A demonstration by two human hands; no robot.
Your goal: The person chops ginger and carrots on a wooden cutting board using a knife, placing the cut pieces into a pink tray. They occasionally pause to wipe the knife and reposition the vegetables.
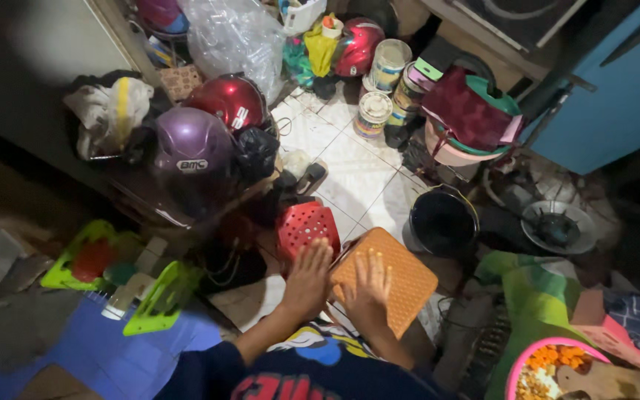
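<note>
Head view is showing both hands lying flat with the fingers spread, gripping nothing; the right hand is resting on the orange perforated stool, the left hand is touching its left edge, just beside the red perforated stool; the orange one is lying directly under the hands on the tiled floor, long axis slanting toward the right; counted: two stools, three helmets, one black bucket.

Tiled floor under stools, tins, bucket
</note>
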